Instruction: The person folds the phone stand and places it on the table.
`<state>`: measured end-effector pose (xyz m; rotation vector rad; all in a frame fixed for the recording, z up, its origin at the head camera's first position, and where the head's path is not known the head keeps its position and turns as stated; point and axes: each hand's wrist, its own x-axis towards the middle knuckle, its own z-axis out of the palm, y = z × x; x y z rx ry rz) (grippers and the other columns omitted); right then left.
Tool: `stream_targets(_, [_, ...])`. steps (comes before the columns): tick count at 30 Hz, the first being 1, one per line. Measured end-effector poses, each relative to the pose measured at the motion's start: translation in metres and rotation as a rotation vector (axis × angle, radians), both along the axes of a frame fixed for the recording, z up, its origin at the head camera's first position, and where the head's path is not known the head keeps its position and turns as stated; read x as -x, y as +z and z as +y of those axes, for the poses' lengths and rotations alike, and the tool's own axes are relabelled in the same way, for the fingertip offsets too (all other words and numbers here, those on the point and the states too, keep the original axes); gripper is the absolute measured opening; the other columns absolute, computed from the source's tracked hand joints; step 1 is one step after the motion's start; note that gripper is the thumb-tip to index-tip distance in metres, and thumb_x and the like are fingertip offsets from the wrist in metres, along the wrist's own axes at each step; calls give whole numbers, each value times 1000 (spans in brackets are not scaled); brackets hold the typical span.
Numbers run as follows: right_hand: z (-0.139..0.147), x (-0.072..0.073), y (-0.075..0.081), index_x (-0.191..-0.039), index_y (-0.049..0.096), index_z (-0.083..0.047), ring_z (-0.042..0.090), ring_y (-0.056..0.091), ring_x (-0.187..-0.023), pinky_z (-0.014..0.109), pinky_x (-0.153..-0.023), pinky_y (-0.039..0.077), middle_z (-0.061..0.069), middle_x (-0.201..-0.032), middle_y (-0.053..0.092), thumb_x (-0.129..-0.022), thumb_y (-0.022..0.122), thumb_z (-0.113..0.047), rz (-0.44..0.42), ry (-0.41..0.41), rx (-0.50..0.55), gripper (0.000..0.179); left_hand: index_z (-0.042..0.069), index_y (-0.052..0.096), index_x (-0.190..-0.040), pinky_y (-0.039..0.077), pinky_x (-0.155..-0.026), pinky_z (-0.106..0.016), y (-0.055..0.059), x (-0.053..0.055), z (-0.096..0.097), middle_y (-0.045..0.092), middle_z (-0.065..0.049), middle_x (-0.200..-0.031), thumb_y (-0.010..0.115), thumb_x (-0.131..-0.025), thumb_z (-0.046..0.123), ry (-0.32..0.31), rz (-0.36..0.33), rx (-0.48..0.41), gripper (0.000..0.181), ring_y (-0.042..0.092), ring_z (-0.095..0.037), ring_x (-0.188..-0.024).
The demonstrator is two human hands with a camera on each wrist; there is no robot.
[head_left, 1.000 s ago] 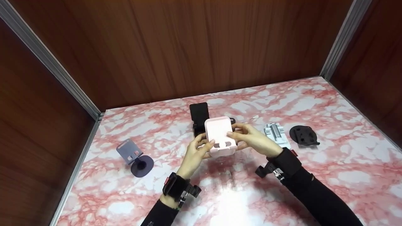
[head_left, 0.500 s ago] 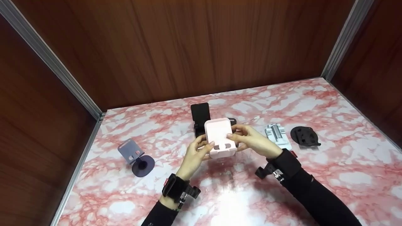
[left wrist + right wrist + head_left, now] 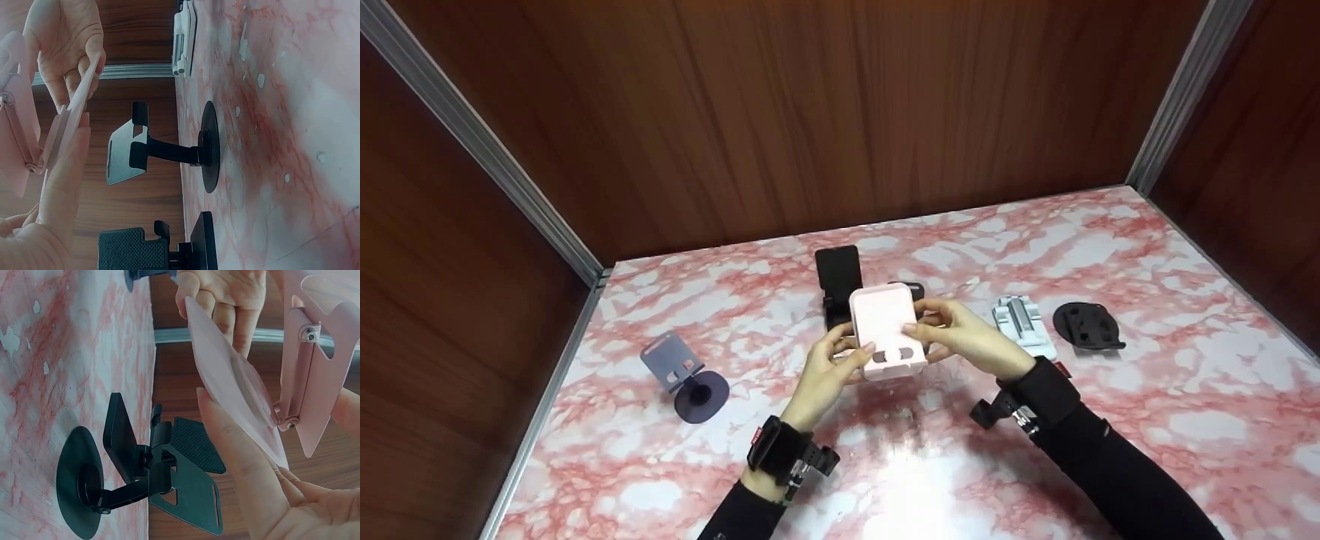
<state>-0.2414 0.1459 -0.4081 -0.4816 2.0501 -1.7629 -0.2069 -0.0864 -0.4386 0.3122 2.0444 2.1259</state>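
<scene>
Both hands hold a pale pink phone stand (image 3: 887,319) raised over the table. My left hand (image 3: 821,371) pinches its lower left edge, thumb on the front face near two cut-outs. On the opposite edge, my right hand (image 3: 971,337) pinches it with the thumb lying on the plate. The right wrist view shows the pink phone stand (image 3: 323,365) from the side, with its hinged arm and screws between two plates. Behind it stands a black phone stand (image 3: 838,274), partly covered. Another black phone stand (image 3: 209,147), on a round base, is mostly hidden in the head view.
At the left stands a grey-purple phone stand (image 3: 699,394) on a round base. Right of my right hand lie a white folded stand (image 3: 1024,326) and a black folded stand (image 3: 1087,326). Wood-grain panels (image 3: 840,112) enclose the marbled table (image 3: 652,457) at the back and sides.
The pink phone stand has sunk slightly and tipped a little, so its lower lip shows less. Both hands keep their hold on it; the other stands stay put.
</scene>
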Motion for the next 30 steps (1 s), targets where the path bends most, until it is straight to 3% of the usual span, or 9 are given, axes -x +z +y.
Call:
stream_targets(13, [0, -1, -3, -133, 47, 7, 17, 70, -87, 38, -72, 63, 7, -103, 68, -96, 64, -20, 0, 24, 36, 48, -4, 44, -139, 62, -78, -36, -1, -1, 1, 63, -22, -117, 66, -94, 15, 14, 16, 25, 54, 69, -15, -88])
stream_targets(21, [-1, -1, -4, -131, 48, 10, 17, 71, -84, 37, -70, 63, 5, -99, 70, -95, 65, -15, 8, 19, 45, 47, -4, 45, -139, 62, -82, -44, -1, -1, 1, 63, -23, -116, 66, -94, 14, 9, 34, 42, 53, 70, -16, -87])
stream_targets(30, [-1, -1, -4, -130, 48, 10, 15, 70, -80, 35, -68, 63, 3, -93, 68, -93, 67, -12, 7, -1, 37, 48, -4, 45, -139, 62, -78, -36, -2, 0, 2, 64, -24, -115, 65, -95, 13, 10, 48, 56, 52, 70, -16, -85])
